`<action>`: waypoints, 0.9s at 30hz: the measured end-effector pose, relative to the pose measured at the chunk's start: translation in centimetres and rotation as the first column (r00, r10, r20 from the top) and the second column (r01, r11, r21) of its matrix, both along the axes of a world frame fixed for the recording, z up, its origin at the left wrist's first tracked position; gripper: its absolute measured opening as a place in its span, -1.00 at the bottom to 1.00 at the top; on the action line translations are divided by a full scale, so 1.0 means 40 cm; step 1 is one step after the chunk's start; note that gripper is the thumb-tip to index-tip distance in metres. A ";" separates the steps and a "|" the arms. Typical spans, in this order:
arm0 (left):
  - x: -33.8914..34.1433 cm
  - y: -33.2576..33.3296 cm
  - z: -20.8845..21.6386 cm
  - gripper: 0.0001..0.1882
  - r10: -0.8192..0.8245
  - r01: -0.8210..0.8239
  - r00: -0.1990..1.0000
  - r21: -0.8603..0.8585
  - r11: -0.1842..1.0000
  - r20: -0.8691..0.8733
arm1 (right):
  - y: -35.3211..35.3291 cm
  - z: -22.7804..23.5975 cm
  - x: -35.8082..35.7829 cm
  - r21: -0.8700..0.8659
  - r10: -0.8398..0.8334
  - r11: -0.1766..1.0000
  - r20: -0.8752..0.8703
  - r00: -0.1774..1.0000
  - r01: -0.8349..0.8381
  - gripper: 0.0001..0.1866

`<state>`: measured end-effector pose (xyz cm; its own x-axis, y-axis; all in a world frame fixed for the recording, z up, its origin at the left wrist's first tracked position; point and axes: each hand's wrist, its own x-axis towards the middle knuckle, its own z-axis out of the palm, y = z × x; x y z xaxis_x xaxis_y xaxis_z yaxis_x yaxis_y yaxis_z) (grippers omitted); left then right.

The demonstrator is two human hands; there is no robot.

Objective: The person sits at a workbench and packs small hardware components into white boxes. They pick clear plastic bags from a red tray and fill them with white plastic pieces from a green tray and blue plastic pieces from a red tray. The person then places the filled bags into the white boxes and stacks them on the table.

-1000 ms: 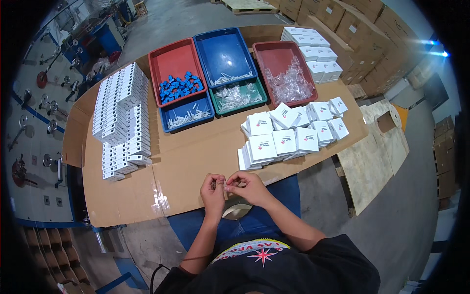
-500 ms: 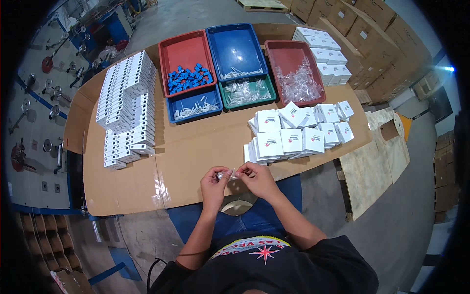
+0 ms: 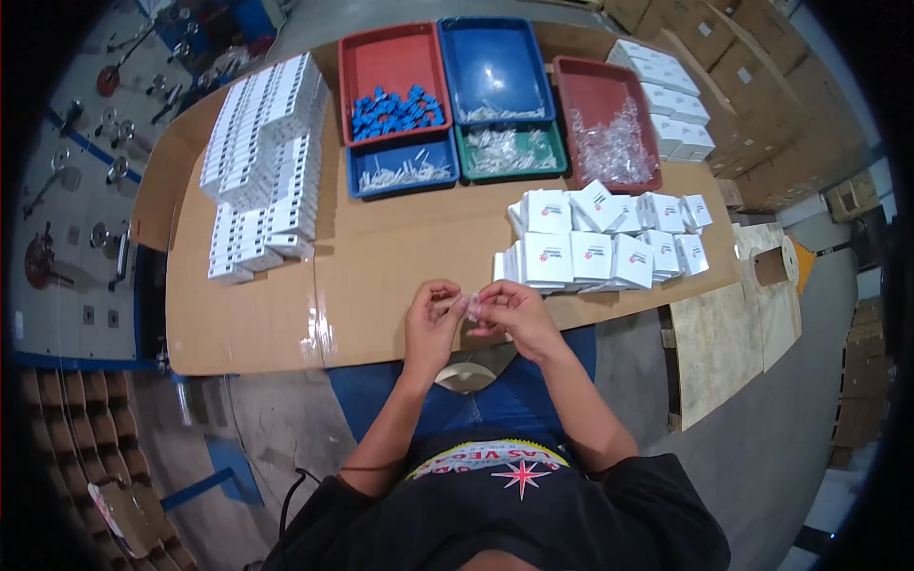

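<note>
My left hand [image 3: 433, 324] and my right hand [image 3: 522, 319] meet over the near edge of the cardboard-covered table. Thumbs and fingertips of both pinch a small, clear-whitish plastic piece [image 3: 472, 304], mostly covered by the fingers; its exact kind does not show. Ahead and to the right, close to my right hand, small white boxes [image 3: 546, 259] stand and lean in rows. Farther off, a green tray [image 3: 466, 167] holds clear plastic bits, and a small blue tray [image 3: 357, 190] holds white stick-like pieces.
A red tray [image 3: 390, 57] contains blue parts; a larger blue tray [image 3: 490, 67] has white sticks along its near side. Clear plastic pieces fill part of another red tray [image 3: 595, 76]. White boxes are stacked at left [image 3: 262, 152] and far right [image 3: 666, 100]. Cardboard walls edge the table [image 3: 400, 276].
Both hands remain pinched together on the small piece, with the fingers shifted around it. The table and trays appear higher in the picture as the view has tilted.
</note>
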<state>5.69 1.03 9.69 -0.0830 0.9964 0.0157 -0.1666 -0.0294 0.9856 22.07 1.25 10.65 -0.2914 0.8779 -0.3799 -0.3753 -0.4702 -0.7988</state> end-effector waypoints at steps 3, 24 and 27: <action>-0.023 -0.010 -0.004 -0.90 -0.002 0.029 0.974 0.114 0.993 -0.229 | 0.001 0.001 -0.005 0.005 -0.059 0.998 -0.034 0.998 0.059 -0.86; -0.040 0.017 0.030 -0.88 -0.150 0.179 0.969 -0.139 0.974 0.197 | -0.008 0.005 -0.054 0.374 -0.096 0.926 0.107 0.990 0.049 -0.72; -0.036 0.031 0.028 -0.86 -0.064 0.079 0.988 -0.110 0.991 0.140 | 0.031 0.026 -0.035 0.339 -0.089 0.941 0.270 0.959 -0.008 -0.77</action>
<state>4.26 2.28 10.82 -0.0049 0.9943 -0.1061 -0.2966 0.0998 0.9498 20.65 2.50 11.70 -0.1784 0.9762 -0.1233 -0.1291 -0.1475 -0.9806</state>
